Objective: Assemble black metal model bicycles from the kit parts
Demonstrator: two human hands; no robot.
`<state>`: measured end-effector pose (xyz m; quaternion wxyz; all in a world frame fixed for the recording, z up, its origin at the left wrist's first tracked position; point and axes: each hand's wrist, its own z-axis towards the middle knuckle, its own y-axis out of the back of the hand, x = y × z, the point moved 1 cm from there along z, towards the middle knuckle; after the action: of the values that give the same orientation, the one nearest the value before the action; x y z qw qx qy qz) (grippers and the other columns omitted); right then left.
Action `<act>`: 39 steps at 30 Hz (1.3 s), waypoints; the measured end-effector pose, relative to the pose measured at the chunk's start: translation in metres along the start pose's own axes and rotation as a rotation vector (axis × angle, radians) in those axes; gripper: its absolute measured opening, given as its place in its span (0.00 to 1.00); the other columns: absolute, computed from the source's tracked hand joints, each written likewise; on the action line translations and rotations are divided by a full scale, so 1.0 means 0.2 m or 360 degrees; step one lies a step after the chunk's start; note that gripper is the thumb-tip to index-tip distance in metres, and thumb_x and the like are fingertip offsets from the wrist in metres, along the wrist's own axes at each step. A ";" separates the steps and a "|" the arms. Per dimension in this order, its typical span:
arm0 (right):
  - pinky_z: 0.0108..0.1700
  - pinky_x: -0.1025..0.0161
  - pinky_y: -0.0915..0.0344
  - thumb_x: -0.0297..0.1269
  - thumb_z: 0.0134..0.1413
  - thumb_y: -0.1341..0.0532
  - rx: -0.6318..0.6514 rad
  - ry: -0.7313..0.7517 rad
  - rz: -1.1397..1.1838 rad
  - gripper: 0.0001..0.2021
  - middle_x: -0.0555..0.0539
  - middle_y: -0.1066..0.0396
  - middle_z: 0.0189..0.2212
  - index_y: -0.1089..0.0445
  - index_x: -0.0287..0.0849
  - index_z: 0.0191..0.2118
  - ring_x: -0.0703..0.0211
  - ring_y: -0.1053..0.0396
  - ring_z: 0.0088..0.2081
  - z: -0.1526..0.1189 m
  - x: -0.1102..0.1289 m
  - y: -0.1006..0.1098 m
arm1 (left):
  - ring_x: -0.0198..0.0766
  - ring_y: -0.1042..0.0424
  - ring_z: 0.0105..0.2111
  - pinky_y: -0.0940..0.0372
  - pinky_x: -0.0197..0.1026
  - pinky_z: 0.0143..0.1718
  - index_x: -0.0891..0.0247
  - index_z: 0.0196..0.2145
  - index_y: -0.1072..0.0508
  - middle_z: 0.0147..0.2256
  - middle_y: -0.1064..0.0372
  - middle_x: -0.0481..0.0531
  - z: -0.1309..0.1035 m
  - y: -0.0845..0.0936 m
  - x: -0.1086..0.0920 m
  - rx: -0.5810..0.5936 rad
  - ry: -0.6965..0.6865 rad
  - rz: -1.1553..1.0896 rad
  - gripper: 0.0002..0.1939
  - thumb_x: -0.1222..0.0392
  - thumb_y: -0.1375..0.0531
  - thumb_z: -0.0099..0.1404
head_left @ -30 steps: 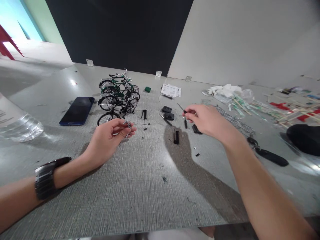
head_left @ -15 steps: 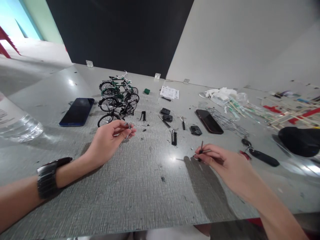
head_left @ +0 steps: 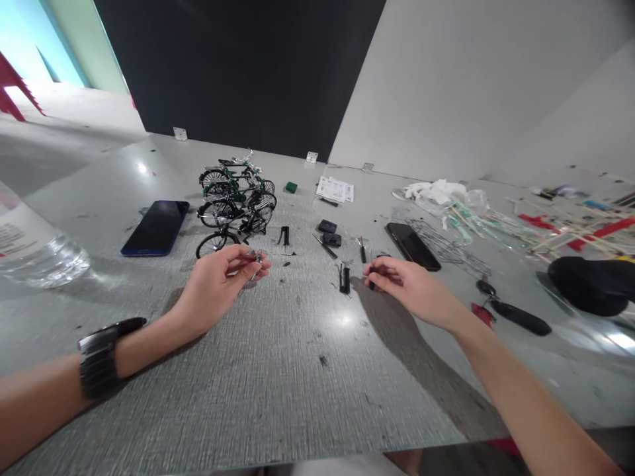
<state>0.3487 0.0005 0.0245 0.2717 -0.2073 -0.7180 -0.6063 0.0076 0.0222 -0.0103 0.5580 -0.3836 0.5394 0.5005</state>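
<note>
My left hand (head_left: 218, 281) pinches a small silvery metal part (head_left: 255, 256) between thumb and fingertips, just in front of a row of several miniature bicycles (head_left: 233, 205). Its exact kind is too small to make out. A short black stick-like tool (head_left: 372, 277) is held in the fingertips of my right hand (head_left: 409, 291), low over the table; the fingers cover most of it. Left of that hand lies a black forked part (head_left: 344, 279), and beyond it a small screwdriver (head_left: 362, 251). Another black forked part (head_left: 284, 235) rests right of the bicycles.
A blue phone (head_left: 156, 228) and a water bottle (head_left: 37, 238) stand to the left. Toward the right are a dark phone (head_left: 413, 246), metal wires, keys with a black fob (head_left: 520, 317) and a black cap (head_left: 592, 284). Black pieces (head_left: 331, 239), paper slips (head_left: 335, 190) and a green block (head_left: 291, 188) lie mid-table.
My right hand has moved left and slightly away from me with the black tool, nearer the forked part. My left hand has stayed almost in place, still holding the metal part.
</note>
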 end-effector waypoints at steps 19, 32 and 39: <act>0.41 0.65 0.31 0.42 0.59 0.30 0.0383 0.0201 0.1513 0.09 0.52 0.28 0.33 0.26 0.43 0.38 0.67 0.30 0.33 0.28 0.37 -0.19 | 0.42 0.18 0.41 0.22 0.43 0.47 0.64 0.37 0.27 0.41 0.19 0.57 0.01 0.00 0.01 0.0004 -0.0010 0.0010 0.07 0.58 0.37 0.67; 0.39 0.65 0.31 0.45 0.56 0.29 0.0310 0.0097 0.1591 0.11 0.51 0.27 0.33 0.24 0.43 0.37 0.67 0.32 0.31 0.26 0.36 -0.22 | 0.40 0.18 0.42 0.23 0.38 0.46 0.65 0.38 0.26 0.41 0.19 0.56 0.01 -0.01 0.01 -0.0002 0.0009 -0.0024 0.07 0.58 0.37 0.67; 0.34 0.56 0.34 0.48 0.55 0.31 -0.0187 0.0040 0.0018 0.20 0.46 0.23 0.31 0.28 0.43 0.50 0.54 0.27 0.31 0.29 0.27 -0.18 | 0.41 0.18 0.43 0.23 0.40 0.47 0.65 0.38 0.25 0.42 0.19 0.57 0.00 0.00 0.00 0.0006 -0.0006 0.0036 0.07 0.58 0.37 0.67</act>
<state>0.2762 0.0500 0.0256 0.2715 -0.2195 -0.6765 -0.6484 0.0080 0.0227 -0.0104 0.5539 -0.3755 0.5437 0.5066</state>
